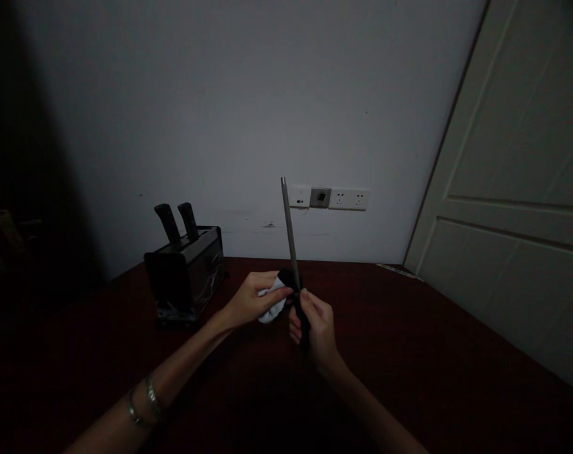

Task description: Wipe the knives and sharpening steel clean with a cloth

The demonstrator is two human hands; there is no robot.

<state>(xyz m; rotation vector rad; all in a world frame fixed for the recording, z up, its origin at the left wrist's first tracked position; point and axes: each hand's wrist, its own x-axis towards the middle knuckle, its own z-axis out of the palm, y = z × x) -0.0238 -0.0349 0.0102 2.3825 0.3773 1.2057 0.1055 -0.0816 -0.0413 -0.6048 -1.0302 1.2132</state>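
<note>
My right hand (314, 328) is closed round the black handle of a sharpening steel (289, 230), whose grey rod stands almost upright above a dark red table (432, 353). My left hand (251, 299) pinches a white cloth (273, 306) against the base of the rod, just above the handle. A bracelet sits on my left wrist.
A dark knife block (186, 274) with two black knife handles sticking up stands on the table to the left of my hands. A row of wall sockets (331, 198) runs behind the rod. A pale door (517, 208) fills the right side.
</note>
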